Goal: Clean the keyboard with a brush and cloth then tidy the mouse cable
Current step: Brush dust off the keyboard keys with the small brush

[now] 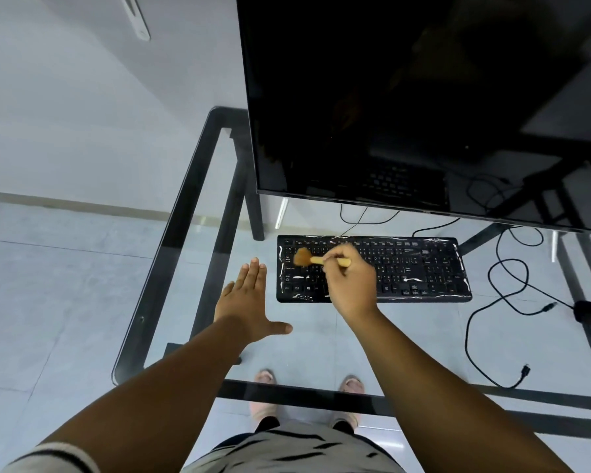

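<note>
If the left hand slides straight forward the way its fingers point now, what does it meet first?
Probably nothing soon. The left hand lies flat on the glass table, fingers pointing just left of the keyboard; it may graze that corner, then reach the dark table leg.

Home office — monitor (423, 97), glass desk (171, 213), tiled floor (65, 268).

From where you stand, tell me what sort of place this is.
Probably a home or small-office computer desk. A glass-topped table with a dark frame carries a large dark monitor and a black keyboard, with loose cables trailing at the right. Pale floor tiles show through the glass.
</note>
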A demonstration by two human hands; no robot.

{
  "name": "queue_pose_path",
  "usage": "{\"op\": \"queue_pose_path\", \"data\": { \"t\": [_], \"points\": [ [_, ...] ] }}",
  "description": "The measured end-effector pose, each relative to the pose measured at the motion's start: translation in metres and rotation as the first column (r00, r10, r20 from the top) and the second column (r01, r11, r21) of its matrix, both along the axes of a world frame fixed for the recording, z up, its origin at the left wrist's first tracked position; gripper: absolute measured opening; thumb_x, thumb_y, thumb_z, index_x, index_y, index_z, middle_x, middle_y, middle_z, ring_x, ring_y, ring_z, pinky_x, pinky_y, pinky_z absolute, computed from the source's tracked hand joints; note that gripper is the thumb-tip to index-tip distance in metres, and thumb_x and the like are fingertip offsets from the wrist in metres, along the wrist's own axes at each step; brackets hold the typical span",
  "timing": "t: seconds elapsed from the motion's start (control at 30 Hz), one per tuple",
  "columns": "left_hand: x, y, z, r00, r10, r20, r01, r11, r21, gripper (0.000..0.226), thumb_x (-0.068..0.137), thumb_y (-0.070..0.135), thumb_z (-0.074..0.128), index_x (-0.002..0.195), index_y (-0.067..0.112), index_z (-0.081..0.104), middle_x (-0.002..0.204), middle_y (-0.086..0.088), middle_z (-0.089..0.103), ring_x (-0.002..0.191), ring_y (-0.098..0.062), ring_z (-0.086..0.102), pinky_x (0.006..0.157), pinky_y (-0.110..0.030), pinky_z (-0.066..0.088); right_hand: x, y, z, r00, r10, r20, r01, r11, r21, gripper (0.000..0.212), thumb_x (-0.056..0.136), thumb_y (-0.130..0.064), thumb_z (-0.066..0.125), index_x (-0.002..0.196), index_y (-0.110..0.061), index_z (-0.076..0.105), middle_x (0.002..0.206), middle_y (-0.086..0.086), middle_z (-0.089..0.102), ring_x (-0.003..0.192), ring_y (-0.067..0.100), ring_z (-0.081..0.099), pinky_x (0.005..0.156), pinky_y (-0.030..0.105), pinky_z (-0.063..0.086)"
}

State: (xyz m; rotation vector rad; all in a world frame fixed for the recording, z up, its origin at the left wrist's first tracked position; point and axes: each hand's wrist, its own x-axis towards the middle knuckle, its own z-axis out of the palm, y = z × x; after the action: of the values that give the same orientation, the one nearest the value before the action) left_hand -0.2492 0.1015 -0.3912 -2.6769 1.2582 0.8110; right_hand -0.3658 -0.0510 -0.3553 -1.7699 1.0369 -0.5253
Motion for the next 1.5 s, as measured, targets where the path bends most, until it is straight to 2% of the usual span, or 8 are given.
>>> {"op": "queue_pose_path", "data": {
  "t": [0.17, 0.33, 0.47, 0.63, 0.8, 1.2, 1.37, 1.5],
  "points": [
    [0.000, 0.000, 0.002, 1.000, -0.013, 0.013, 0.013, 1.000, 0.007, 0.131, 0.066, 0.085, 0.052, 0.151, 0.015, -0.019, 0.157, 0.000, -0.028, 0.146, -0.018, -0.020, 0.119, -0.038, 0.005, -0.004, -0.001, 0.004, 0.996, 0.049, 0.071, -0.054, 0.997, 0.061, 0.023, 0.090, -0.009, 0.057, 0.079, -0.028, 0.064, 0.069, 0.005, 0.069, 0.063, 0.039, 0.062, 0.053, 0.042, 0.047],
    [-0.001, -0.001, 0.003, 1.000, -0.017, 0.011, 0.017, 1.000, 0.023, 0.130, 0.067, 0.084, 0.052, 0.150, 0.015, -0.020, 0.156, -0.001, -0.029, 0.146, -0.019, -0.020, 0.119, -0.039, 0.005, -0.013, -0.004, -0.002, 0.996, 0.024, -0.082, -0.033, 0.992, -0.119, 0.013, 0.090, -0.016, 0.057, 0.081, -0.024, 0.061, 0.050, -0.004, 0.056, 0.042, 0.015, 0.045, 0.045, 0.030, 0.036],
    [0.000, 0.000, 0.003, 1.000, -0.023, 0.014, 0.023, 0.999, 0.030, 0.130, 0.066, 0.085, 0.051, 0.150, 0.015, -0.021, 0.156, -0.001, -0.029, 0.146, -0.019, -0.021, 0.119, -0.038, 0.005, -0.013, -0.004, 0.003, 0.987, 0.161, -0.012, -0.161, 0.987, -0.027, 0.011, 0.089, -0.013, 0.059, 0.084, -0.022, 0.064, 0.062, 0.011, 0.064, 0.048, 0.022, 0.050, 0.045, 0.033, 0.037],
    [-0.001, -0.001, 0.002, 1.000, -0.021, 0.022, 0.021, 0.999, 0.032, 0.131, 0.065, 0.086, 0.050, 0.150, 0.015, -0.020, 0.156, 0.000, -0.029, 0.146, -0.018, -0.020, 0.119, -0.038, 0.005, -0.018, -0.006, 0.000, 0.993, 0.073, -0.096, -0.093, 0.973, -0.212, 0.007, 0.090, -0.015, 0.058, 0.085, -0.017, 0.061, 0.053, -0.006, 0.055, 0.042, 0.011, 0.043, 0.044, 0.025, 0.033],
    [0.000, -0.002, 0.003, 0.999, -0.019, 0.026, 0.018, 0.999, 0.039, 0.132, 0.065, 0.086, 0.052, 0.150, 0.015, -0.020, 0.156, -0.001, -0.028, 0.146, -0.019, -0.019, 0.119, -0.039, 0.007, -0.016, -0.007, 0.004, 0.969, 0.232, -0.087, -0.242, 0.963, -0.120, 0.008, 0.090, -0.015, 0.060, 0.084, -0.020, 0.063, 0.050, -0.007, 0.052, 0.041, 0.011, 0.040, 0.044, 0.027, 0.033],
    [-0.001, -0.012, 0.006, 0.996, 0.004, 0.093, 0.005, 0.995, -0.100, 0.126, 0.068, 0.084, 0.051, 0.152, 0.016, -0.014, 0.161, -0.001, -0.017, 0.148, -0.018, -0.012, 0.120, -0.043, 0.001, -0.031, -0.024, 0.000, 0.994, -0.006, -0.111, -0.018, 0.976, -0.219, 0.007, 0.091, -0.020, 0.057, 0.086, -0.021, 0.061, 0.058, -0.003, 0.063, 0.042, 0.013, 0.045, 0.044, 0.029, 0.037],
    [-0.010, -0.027, 0.009, 0.996, -0.036, 0.085, 0.051, 0.983, -0.177, 0.121, 0.071, 0.082, 0.050, 0.153, 0.018, -0.011, 0.161, 0.002, -0.015, 0.148, -0.014, -0.012, 0.121, -0.042, 0.001, -0.034, -0.026, -0.002, 0.984, 0.120, -0.129, -0.139, 0.979, -0.152, 0.006, 0.092, -0.017, 0.059, 0.089, -0.021, 0.063, 0.052, -0.006, 0.053, 0.044, 0.011, 0.043, 0.046, 0.026, 0.034],
    [-0.016, -0.036, 0.006, 0.990, -0.096, 0.099, 0.114, 0.975, -0.191, 0.117, 0.073, 0.082, 0.046, 0.153, 0.019, -0.011, 0.161, 0.004, -0.017, 0.148, -0.013, -0.013, 0.121, -0.044, 0.002, -0.039, -0.030, -0.005, 0.995, -0.049, -0.092, 0.028, 0.975, -0.219, 0.005, 0.092, -0.017, 0.058, 0.089, -0.019, 0.062, 0.056, -0.002, 0.057, 0.047, 0.014, 0.047, 0.047, 0.030, 0.038]
  ]
}}
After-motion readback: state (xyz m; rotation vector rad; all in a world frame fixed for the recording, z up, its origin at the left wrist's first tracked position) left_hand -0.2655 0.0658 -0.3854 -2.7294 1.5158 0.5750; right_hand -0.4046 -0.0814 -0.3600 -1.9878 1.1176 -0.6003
